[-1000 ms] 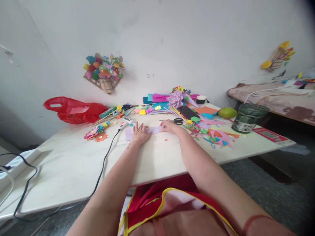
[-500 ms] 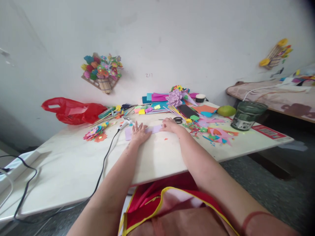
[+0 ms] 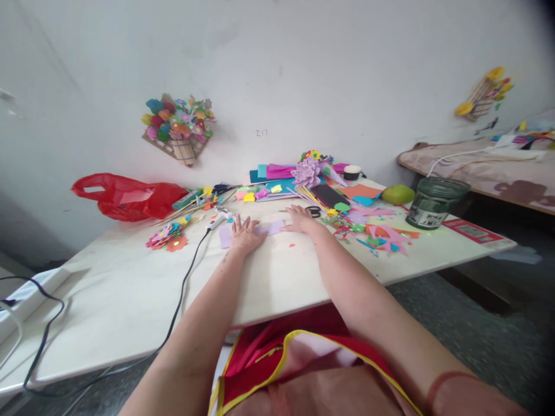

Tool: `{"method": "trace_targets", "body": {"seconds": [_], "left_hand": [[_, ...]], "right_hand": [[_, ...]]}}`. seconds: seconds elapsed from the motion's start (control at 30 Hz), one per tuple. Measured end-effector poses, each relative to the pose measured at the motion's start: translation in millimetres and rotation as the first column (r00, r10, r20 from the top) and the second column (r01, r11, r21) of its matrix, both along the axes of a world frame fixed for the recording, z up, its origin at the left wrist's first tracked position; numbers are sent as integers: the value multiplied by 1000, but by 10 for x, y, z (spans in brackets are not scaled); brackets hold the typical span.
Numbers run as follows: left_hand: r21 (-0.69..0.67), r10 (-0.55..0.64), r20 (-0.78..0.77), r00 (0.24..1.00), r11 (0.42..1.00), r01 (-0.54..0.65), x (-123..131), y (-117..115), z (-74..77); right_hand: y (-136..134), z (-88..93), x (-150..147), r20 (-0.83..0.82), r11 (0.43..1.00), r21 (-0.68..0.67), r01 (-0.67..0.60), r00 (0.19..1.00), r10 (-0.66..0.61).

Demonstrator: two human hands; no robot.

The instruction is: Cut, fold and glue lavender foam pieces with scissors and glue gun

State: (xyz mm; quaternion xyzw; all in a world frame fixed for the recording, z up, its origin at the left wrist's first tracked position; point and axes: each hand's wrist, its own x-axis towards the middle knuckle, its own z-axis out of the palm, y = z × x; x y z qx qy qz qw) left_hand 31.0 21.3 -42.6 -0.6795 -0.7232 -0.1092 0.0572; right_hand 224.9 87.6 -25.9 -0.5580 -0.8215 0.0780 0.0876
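A light purple strip (image 3: 274,228) of paper or foam lies flat on the white table (image 3: 277,277). My left hand (image 3: 245,234) rests on it with spread fingers, covering its middle part. At the strip's right end is my right hand (image 3: 300,219), its fingers stretched out and the thumb by the strip's edge. Black-handled scissors (image 3: 313,212) lie just beyond my right hand. To the left of my left hand sits a white glue gun (image 3: 218,219) with a black cord. A tiny orange scrap (image 3: 292,245) lies nearer to me.
Colourful scraps (image 3: 385,237) and a green glass jar (image 3: 437,202) stand on the right, beside a green fruit-like object (image 3: 398,195). A red plastic bag (image 3: 130,196) and cut flower shapes (image 3: 169,234) lie left. A purple flower (image 3: 306,172) sits at the back. The black cord (image 3: 187,283) crosses the table's left.
The fingers of my right hand have opened from a bent pinch at the strip's end and now lie stretched out. My left hand stays in place on the strip.
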Motion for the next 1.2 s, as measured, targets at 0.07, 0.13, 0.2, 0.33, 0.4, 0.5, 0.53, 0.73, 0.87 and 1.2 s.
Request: {"method": "trace_targets", "body": {"seconds": [0.07,0.13,0.2,0.33,0.4,0.5,0.53,0.73,0.87,1.2], "left_hand": [[1,4,-1,1000,1000,-4,4,-4,4],[3,4,-4,1000,1000,-4,8,-7,5],[3,2,-7,1000,1000,-2,11,-8,4],[15,-2,-12,1000,1000,2,25,-14,4],[37,-2,-21,1000,999,3,32,-24,9],[64,3,-49,999,998,0,29,-51,22],[68,9,-59,998,998,-5,21,-63,28],[53,52,-77,996,997,-48,-68,-122,60],[19,82,-77,994,997,-80,-129,-126,74],[9,191,-4,982,982,-191,-352,-173,153]], "right_hand": [[-8,-7,-33,2,1000,-5,-6,1000,6],[-28,-10,-94,11,1000,-1,-16,1000,16],[-53,-12,-171,26,999,19,-34,999,34],[-76,-27,-293,37,997,33,-71,997,70],[-61,-41,-310,27,998,20,-65,998,65],[-21,-59,-299,16,999,-12,-43,999,43],[-9,-64,-293,15,999,-23,-37,999,37],[19,-65,-257,12,998,-56,-36,999,36],[16,-43,-172,6,997,-74,-6,1000,6],[5,-44,-75,-27,997,-69,16,999,-18]]}}
